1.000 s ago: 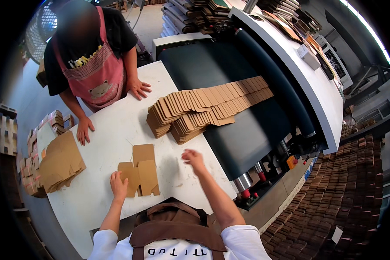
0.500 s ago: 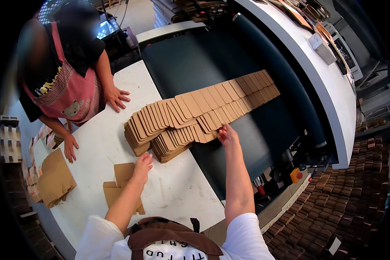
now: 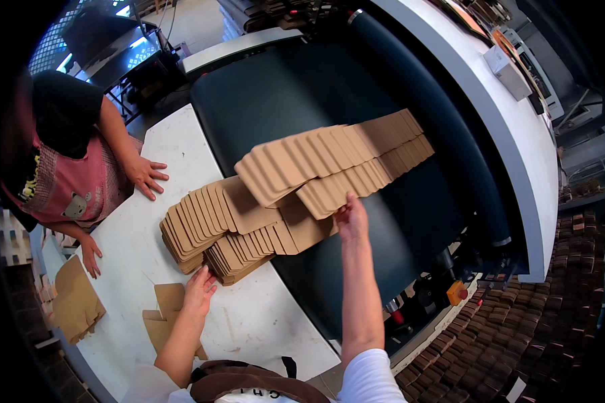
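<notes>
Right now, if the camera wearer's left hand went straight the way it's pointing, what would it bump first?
The left hand would probably bump the overlapped cardboard pieces on the white table. They look right in front of it; depth is unclear, so it may be touching them.

The overlapping pieces (image 3: pixel 309 164) across the right edge of the table (image 3: pixel 249 326) are matt, smooth-faced cardboard. The table has a smooth white top, scuffed in places. Beyond its right edge, the dark belt (image 3: pixel 269 91) looks rubbery with a soft sheen, and the orange box (image 3: pixel 455 293) appears plastic. By the left edge, the pink apron (image 3: pixel 64 176) is cloth.
</notes>
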The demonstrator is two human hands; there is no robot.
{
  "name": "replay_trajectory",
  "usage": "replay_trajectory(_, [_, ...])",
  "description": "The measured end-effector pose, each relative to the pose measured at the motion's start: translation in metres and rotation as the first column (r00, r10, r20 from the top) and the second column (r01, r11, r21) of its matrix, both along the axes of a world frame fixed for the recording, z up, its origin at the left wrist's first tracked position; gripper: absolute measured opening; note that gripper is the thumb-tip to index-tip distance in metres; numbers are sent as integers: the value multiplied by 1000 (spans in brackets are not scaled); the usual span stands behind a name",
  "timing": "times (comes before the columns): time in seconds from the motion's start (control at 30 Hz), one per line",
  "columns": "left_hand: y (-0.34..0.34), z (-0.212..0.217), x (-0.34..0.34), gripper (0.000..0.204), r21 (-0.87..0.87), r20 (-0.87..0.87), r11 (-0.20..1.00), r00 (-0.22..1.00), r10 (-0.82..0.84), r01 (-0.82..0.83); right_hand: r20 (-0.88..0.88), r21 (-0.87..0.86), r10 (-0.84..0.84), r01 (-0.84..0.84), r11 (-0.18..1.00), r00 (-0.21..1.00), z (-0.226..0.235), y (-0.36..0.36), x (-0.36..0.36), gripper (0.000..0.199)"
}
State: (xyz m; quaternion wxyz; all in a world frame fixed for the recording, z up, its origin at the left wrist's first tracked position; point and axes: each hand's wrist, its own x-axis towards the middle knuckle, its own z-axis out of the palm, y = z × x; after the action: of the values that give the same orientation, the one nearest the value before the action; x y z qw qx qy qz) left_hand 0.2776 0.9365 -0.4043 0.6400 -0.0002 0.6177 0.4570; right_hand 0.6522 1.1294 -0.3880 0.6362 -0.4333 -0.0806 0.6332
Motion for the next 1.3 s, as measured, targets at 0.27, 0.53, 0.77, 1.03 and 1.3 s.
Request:
replay_trajectory(0.27, [17,-2,10,42,75,46,997,998,32,-35,39,38,-187,186,982,981,-7,120,173,14])
replay_trajectory(0.53, [31,-1,-1,60,217,47,973,995,-87,75,992,100,-85,162,982,-96,-6,69,97,39])
replay_trajectory(0.77, [123,100,72,72,284,-439,681,724,-533,674,969,51,152,-761,647,193,34,44,4,38])
replay_trajectory(1.03, [179,69,129,128,202,-944,145,232,-234,969,804,176,212,-562,808,556,42,26,2,41])
replay_trajectory(1.3, [64,182,46,122,347,-809,266,431,-400,899,917,-201,378,-673,712,127,174,-80,-58,46])
